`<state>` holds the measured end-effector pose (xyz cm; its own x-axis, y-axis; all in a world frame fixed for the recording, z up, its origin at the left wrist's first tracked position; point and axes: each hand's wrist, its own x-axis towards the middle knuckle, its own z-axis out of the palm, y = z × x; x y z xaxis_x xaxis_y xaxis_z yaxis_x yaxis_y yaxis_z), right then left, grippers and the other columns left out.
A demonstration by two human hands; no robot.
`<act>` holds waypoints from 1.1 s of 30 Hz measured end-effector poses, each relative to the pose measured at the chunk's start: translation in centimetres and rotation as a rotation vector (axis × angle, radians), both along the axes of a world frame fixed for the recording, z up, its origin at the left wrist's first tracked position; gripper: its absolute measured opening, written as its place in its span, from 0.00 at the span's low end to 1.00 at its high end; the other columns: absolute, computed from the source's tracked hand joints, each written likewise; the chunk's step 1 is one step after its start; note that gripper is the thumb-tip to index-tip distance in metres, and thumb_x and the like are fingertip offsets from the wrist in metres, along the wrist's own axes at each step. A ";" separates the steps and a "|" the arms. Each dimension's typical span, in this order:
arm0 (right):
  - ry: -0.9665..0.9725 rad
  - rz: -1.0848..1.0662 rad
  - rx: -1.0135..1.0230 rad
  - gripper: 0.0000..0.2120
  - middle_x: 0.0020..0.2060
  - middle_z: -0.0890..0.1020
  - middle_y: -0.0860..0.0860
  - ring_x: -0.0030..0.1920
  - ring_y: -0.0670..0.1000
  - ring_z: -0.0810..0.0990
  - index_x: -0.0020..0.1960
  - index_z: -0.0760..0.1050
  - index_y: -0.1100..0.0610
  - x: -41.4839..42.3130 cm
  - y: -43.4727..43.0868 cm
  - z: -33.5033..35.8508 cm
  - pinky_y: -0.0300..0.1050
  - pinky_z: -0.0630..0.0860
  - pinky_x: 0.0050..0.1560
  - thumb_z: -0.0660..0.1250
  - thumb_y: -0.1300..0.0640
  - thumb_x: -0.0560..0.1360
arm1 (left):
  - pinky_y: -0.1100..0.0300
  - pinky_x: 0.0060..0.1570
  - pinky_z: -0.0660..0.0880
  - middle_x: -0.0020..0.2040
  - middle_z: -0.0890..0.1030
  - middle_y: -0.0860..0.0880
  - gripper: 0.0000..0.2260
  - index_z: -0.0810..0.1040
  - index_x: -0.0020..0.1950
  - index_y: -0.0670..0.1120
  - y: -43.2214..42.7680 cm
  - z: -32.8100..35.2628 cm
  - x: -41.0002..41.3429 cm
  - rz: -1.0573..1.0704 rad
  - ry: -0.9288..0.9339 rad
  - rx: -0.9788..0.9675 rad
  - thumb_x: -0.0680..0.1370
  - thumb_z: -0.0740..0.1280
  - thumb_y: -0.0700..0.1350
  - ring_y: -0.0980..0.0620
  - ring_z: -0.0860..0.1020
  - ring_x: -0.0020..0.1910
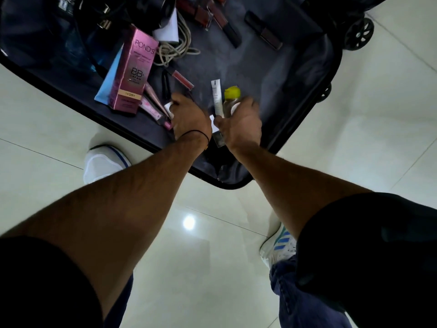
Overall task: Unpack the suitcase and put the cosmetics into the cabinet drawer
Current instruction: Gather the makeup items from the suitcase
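Two hands in the suitcase (260,67) — right hand (241,124) grips a yellow-capped bottle (231,94) and white tube (217,95), left hand (189,114) a small white pot (169,107); Pond's BB cream box (132,72) lies just left, lengthwise away.

One suitcase (260,74) with two wheels (359,34) in view. Two hands: left hand (189,114), right hand (243,121). One pink box (134,69), one blue packet (106,86), one cord (175,48), one bottle (230,100), one white tube (217,95), one white cap (168,107). Two shoes (104,162). At least three dark-red lip tubes (224,22).
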<state>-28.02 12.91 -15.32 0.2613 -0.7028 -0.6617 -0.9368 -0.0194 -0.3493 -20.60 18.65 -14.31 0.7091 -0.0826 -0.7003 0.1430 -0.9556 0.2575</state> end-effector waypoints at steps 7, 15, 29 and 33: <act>0.023 0.248 0.032 0.34 0.66 0.68 0.59 0.66 0.63 0.70 0.66 0.64 0.60 -0.2 -0.4 0.0 0.56 0.73 0.61 0.79 0.56 0.68 | 0.45 0.58 0.70 0.65 0.73 0.36 0.31 0.56 0.73 0.39 1.6 -0.7 0.9 -0.140 -0.006 -0.080 0.77 0.66 0.49 0.34 0.73 0.62; -0.150 0.089 0.028 0.29 0.60 0.73 0.55 0.60 0.58 0.74 0.62 0.71 0.59 -2.4 0.2 -0.6 0.54 0.74 0.62 0.80 0.51 0.67 | 0.52 0.51 0.71 0.54 0.78 0.40 0.23 0.60 0.66 0.39 3.4 1.1 0.5 0.064 0.010 -0.136 0.77 0.63 0.48 0.37 0.76 0.51; -0.002 0.400 -0.028 0.35 0.65 0.68 0.56 0.62 0.63 0.74 0.70 0.62 0.56 -0.1 1.5 0.8 0.62 0.79 0.55 0.78 0.57 0.69 | 0.51 0.40 0.83 0.53 0.78 0.42 0.18 0.62 0.63 0.44 3.6 1.6 -1.2 0.260 0.373 -0.188 0.77 0.65 0.45 0.46 0.81 0.40; -0.021 0.392 0.021 0.31 0.64 0.71 0.54 0.58 0.64 0.78 0.68 0.65 0.55 -0.1 0.2 1.2 0.60 0.79 0.55 0.76 0.59 0.70 | 0.45 0.46 0.82 0.58 0.76 0.39 0.19 0.62 0.61 0.44 3.0 1.4 -2.5 0.311 0.397 -0.187 0.76 0.66 0.47 0.39 0.81 0.50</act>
